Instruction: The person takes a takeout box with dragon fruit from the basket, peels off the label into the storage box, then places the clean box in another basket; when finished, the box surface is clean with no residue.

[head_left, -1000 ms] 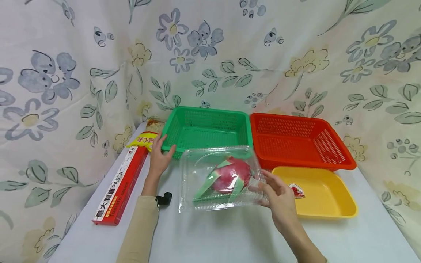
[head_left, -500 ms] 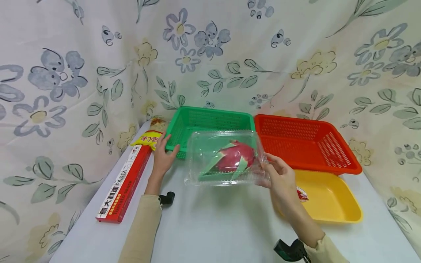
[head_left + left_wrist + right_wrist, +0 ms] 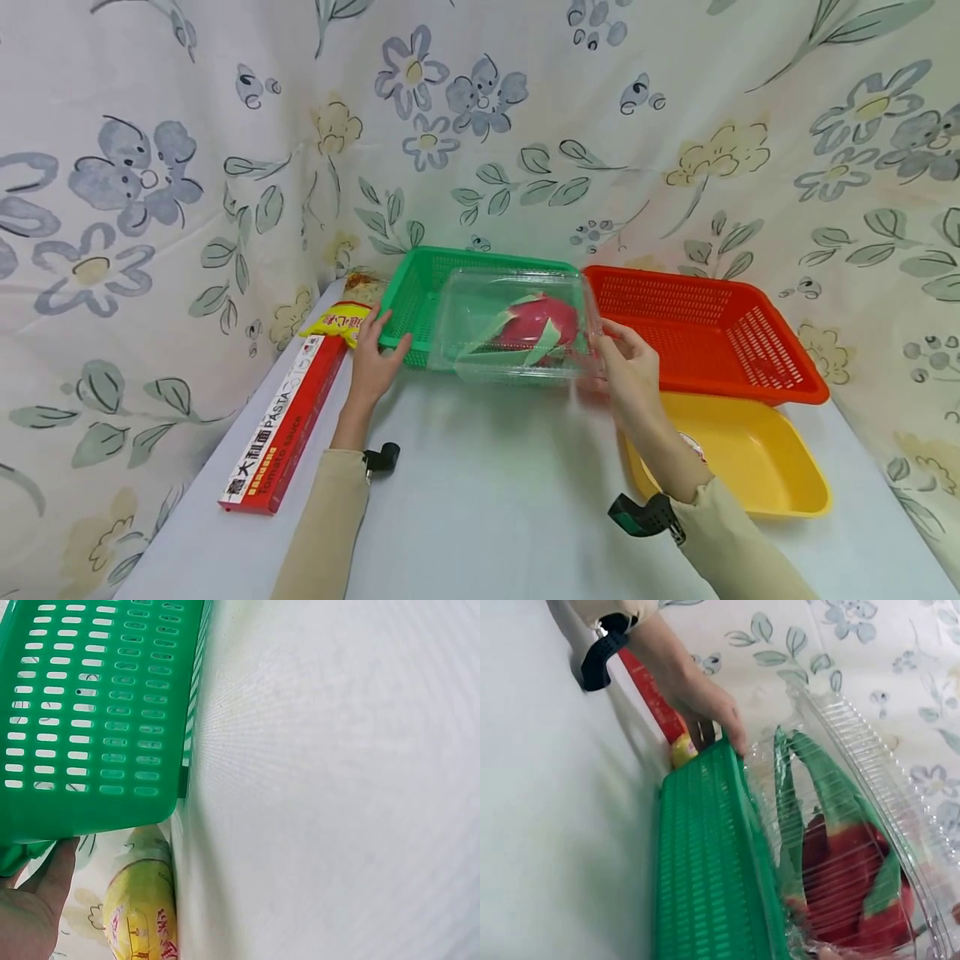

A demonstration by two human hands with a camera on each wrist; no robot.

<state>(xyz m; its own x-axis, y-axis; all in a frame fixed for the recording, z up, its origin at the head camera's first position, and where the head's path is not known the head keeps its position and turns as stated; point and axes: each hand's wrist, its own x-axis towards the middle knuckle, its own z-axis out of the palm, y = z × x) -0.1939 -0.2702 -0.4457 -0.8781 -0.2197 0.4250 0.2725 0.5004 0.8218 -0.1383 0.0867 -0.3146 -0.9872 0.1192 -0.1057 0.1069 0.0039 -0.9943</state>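
My right hand [image 3: 630,367] grips the right end of a clear plastic clamshell box [image 3: 457,333], which is tilted over the front of the green basket [image 3: 405,296]. Inside the box lies a red dragon fruit [image 3: 536,323] with green leaf tips. In the right wrist view the dragon fruit [image 3: 847,877] shows through the ribbed plastic beside the basket's rim. My left hand [image 3: 371,362] holds the basket's near left corner, its fingers at the rim. Only part of that hand [image 3: 37,911] shows in the left wrist view, below the basket's perforated wall [image 3: 90,712].
A red pasta box [image 3: 288,425] lies along the left side of the white table [image 3: 480,500]. Behind it is a yellow packet [image 3: 337,321]. The red basket [image 3: 697,367] stands right of the green one, with a yellow tray [image 3: 750,467] before it. A floral curtain [image 3: 480,125] hangs behind.
My right hand has carried the clear box with the dragon fruit up and away from me, from above the table to over the green basket. My left hand has stayed at the basket's corner.
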